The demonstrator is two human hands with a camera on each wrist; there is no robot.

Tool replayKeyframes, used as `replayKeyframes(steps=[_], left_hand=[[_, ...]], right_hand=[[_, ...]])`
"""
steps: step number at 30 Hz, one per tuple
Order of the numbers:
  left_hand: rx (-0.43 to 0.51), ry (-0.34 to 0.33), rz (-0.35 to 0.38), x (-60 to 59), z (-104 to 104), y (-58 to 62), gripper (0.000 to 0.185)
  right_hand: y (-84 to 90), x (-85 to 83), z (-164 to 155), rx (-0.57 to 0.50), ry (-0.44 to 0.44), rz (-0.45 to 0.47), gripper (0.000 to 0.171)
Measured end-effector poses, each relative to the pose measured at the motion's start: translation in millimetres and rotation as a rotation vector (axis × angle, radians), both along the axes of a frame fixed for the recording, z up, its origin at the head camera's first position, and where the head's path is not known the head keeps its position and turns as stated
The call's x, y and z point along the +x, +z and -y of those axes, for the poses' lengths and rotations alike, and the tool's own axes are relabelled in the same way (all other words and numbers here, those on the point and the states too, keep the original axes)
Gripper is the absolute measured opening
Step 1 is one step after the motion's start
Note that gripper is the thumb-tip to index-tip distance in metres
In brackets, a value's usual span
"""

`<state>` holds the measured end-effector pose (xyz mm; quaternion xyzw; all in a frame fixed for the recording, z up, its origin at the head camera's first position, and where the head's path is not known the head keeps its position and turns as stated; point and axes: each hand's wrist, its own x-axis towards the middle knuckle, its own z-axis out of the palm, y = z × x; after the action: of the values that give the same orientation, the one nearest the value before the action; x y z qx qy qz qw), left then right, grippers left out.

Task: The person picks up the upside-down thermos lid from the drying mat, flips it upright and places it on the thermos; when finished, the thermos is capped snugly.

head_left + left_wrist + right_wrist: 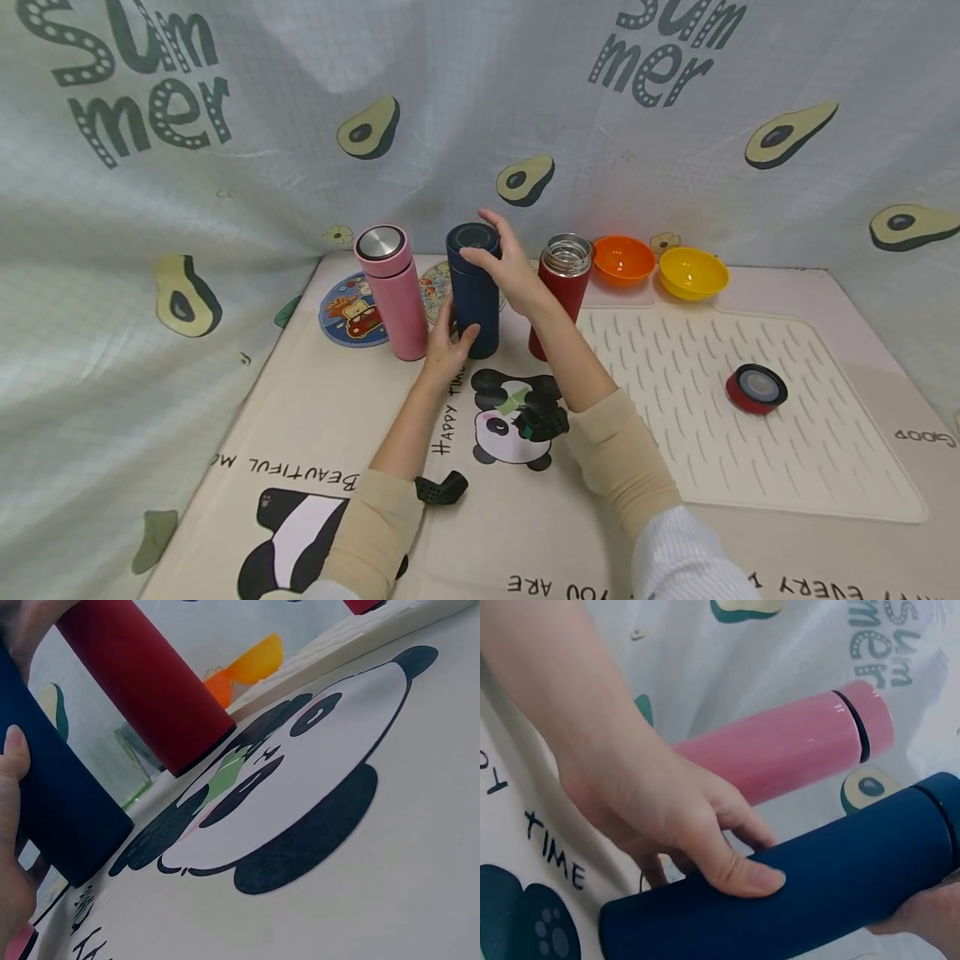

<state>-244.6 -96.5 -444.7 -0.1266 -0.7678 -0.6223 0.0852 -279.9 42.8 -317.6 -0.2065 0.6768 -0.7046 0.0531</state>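
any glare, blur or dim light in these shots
Head view: fairly even light, a metallic shine on the pink bottle's lid; left wrist view: dimmer, scene tilted, top left corner blurred; right wrist view: small white glints on the pink bottle, no strong glare on the blue bottle.

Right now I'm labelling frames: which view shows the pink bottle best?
The head view: the pink bottle appears whole, top to base. Right wrist: the left hand covers its base; left wrist: only a sliver.

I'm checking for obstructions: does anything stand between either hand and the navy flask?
Nothing visible: the left hand grips the navy flask low down, the right hand is at its lid, and the pink flask stands apart.
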Motion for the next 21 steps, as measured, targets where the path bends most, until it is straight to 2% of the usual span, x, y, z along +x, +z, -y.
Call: replayKeyframes(steps=[2,5,8,12,15,18,21], left_hand=[[-0.001,0.003,-0.009,-0.4,-0.6,-0.4,0.066],[0.002,0.000,-0.006,0.6,-1.1,1.8,0.065],[0.003,-0.006,-0.007,8.4,-3.3,13.8,0.064],[-0.009,-0.004,-0.003,18.7,-6.0,28.8,0.064],[-0.008,-0.006,0.003,19.7,-6.6,30.1,0.063],[-0.001,-0.017,-0.004,19.9,-6.6,30.8,0.062],[0.002,-0.013,-0.001,20.1,-5.0,31.9,0.063]], right_hand=[[-1.1,-0.5,-1.6,-0.033,0.020,0.015,0.057],[-2.3,-0.8,-2.1,-0.037,0.005,0.021,0.054],[-1.9,0.3,-2.1,0.012,-0.013,0.003,0.060],[-1.8,1.6,-2.5,-0.034,0.046,0.012,0.062],[-2.7,1.3,-0.9,-0.025,0.006,0.013,0.062],[-3.1,1.2,1.1,0.031,-0.055,-0.015,0.071],[-2.9,1.6,1.6,-0.008,-0.009,-0.024,0.068]])
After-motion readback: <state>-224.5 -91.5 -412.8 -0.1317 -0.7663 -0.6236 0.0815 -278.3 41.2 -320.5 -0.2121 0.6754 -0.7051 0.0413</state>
